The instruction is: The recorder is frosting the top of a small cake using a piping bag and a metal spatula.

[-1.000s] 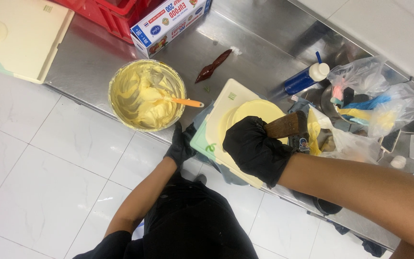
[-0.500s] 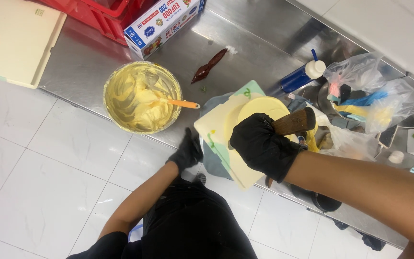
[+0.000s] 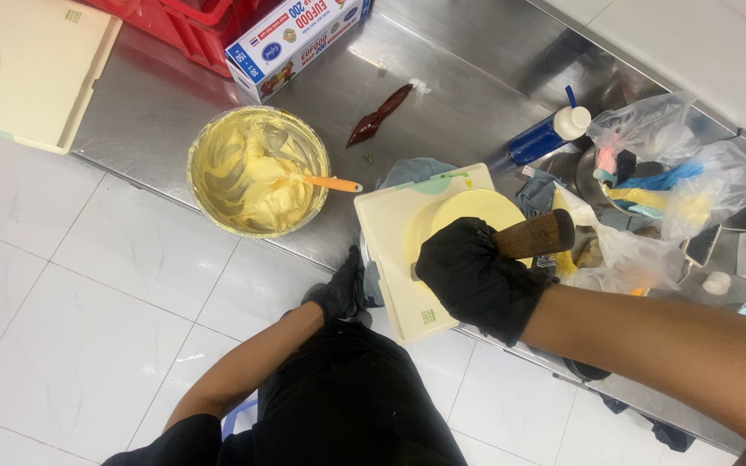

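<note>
My right hand [image 3: 477, 276], in a black glove, grips a tool by its brown wooden handle [image 3: 535, 233] over a round pale yellow cake [image 3: 468, 210]. The blade is hidden under the hand. The cake sits on a cream board [image 3: 390, 233] at the front edge of the steel counter. My left hand [image 3: 338, 289], also gloved in black, touches the board's near left edge beside a grey cloth. Whether it grips the board I cannot tell.
A metal bowl of yellow cream [image 3: 256, 173] with an orange spatula [image 3: 330, 183] stands to the left. A brown piping bag [image 3: 377, 116], a box of film [image 3: 295, 39], a red crate [image 3: 192, 26], a blue bottle [image 3: 546, 135] and plastic bags of coloured piping bags [image 3: 666, 164] crowd the counter. Another cream board [image 3: 28, 69] lies far left.
The view has shifted. The board with the cake has turned under my hands, and my left hand has slid along its near edge. My right hand stays on the wooden handle over the cake.
</note>
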